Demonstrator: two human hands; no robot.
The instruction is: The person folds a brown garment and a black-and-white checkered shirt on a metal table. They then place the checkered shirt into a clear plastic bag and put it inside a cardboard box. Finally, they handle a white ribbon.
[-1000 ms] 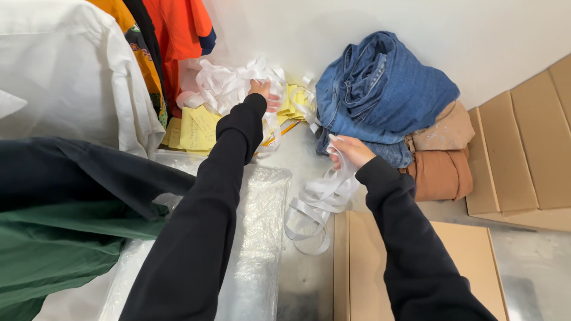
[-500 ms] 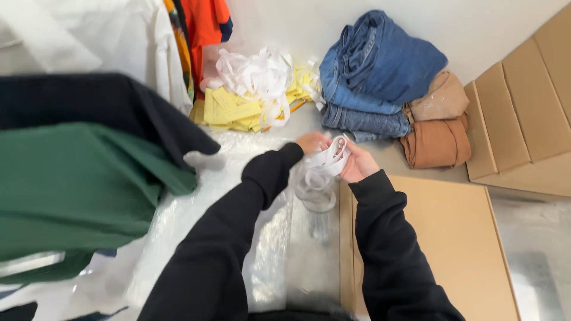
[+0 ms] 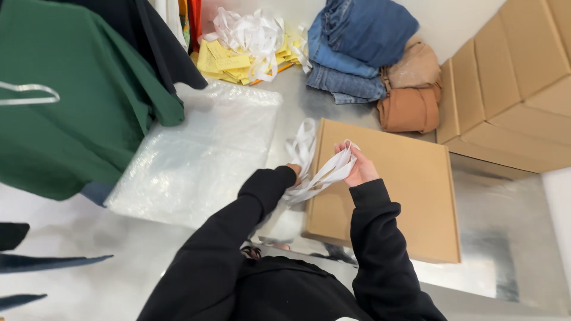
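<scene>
Shiny metal tabletop (image 3: 511,238) carries everything, with a pale wall behind. Over it, the right hand (image 3: 357,169) is curled shut around a bundle of white flat fabric ribbons (image 3: 324,173), fingers pinching one end near the top. The left hand (image 3: 293,170), mostly hidden by its black sleeve, closes on the other end, where loose loops spill upward. The ribbons look very light, limp and smooth, likely to slide apart, so they are best gripped as a gathered bunch rather than by one strand. Beneath the hands lies a flat brown cardboard box (image 3: 410,202), with a clear bubble-wrap sheet (image 3: 202,154) just beside it. Farther off sit a heap of white ribbons on yellow paper tags (image 3: 247,41), folded blue jeans (image 3: 357,47), tan folded garments (image 3: 410,95) and a hanging green shirt (image 3: 71,113). Compared with half a second ago, the hands are pulled back nearer the body and the ribbons stretch between them.
</scene>
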